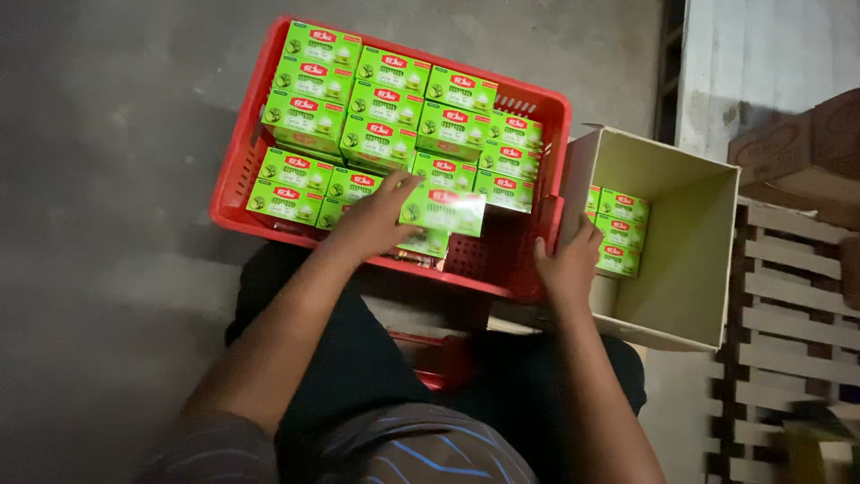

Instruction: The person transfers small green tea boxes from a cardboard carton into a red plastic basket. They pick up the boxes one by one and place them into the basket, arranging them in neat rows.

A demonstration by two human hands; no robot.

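The left hand [381,215] is closed on a green box [443,211], thumb on top and fingers under its left end, holding it flat over the near right part of the red crate [235,170]. The right hand [566,264] grips the near wall of the open carton [690,269], fingers curled over its edge, just beside the crate's right corner. The two hands are well apart, with the crate's bare mesh floor between them. About fifteen more green boxes lie in the crate: roughly ten packed in rows at the far end, some stacked, and about five along the near left side, one partly under the held box. Three green boxes [620,233] stand stacked inside the carton against its left wall, just past the right hand's fingertips. A wooden pallet [788,305] lies to the right of the carton, with brown cartons [806,148] behind it. Everything rests on a grey concrete floor [107,134], and the person's dark-clad knees sit just below the crate.
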